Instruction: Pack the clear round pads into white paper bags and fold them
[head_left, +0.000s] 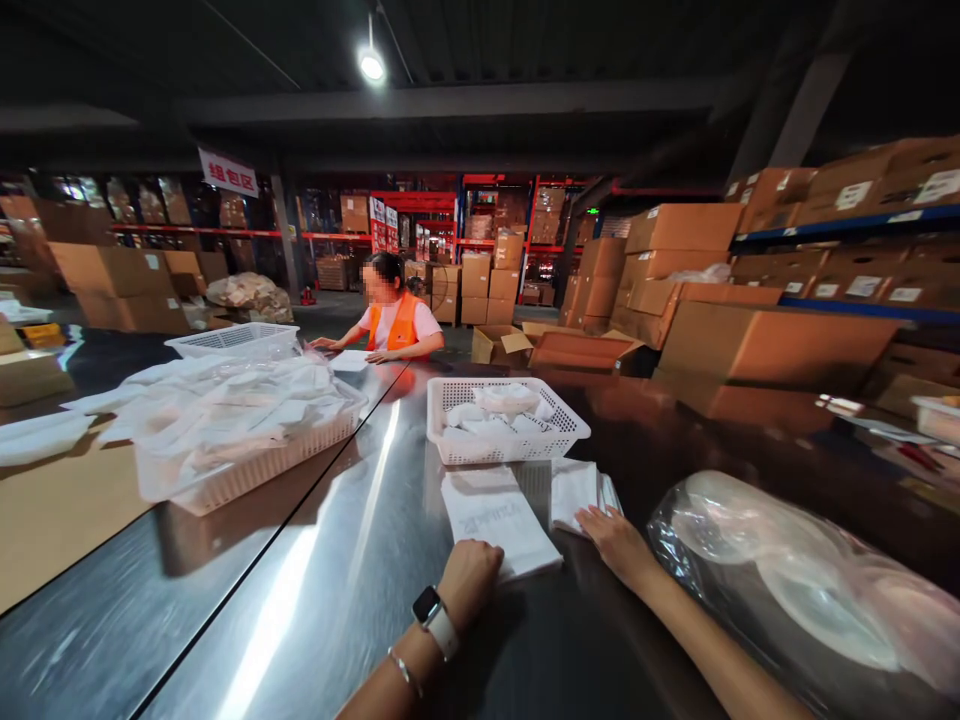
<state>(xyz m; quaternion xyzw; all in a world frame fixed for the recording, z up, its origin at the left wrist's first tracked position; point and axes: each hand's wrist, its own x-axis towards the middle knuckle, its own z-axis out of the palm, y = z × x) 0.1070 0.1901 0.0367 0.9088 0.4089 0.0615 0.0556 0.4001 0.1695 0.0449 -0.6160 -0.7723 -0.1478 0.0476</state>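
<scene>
My left hand (471, 578), with a watch on its wrist, is closed, fingers curled at the near left edge of a flat stack of white bags (499, 515) with grey print. Whatever its fingers may hold is hidden. To the right, my right hand (616, 545) rests with fingers stretched out on a smaller stack of folded white bags (574, 490). Just behind both stacks stands a white perforated basket (510, 455) containing several white packets (499, 415).
A white basket (247, 480) heaped with white packets sits left, beside cardboard (67, 520). Clear plastic bags (795, 580) of round items lie right. Across the metal table (337, 590), a person in an orange vest (405, 322) touches a white sheet (351, 361). Cartons (765, 350) stand behind.
</scene>
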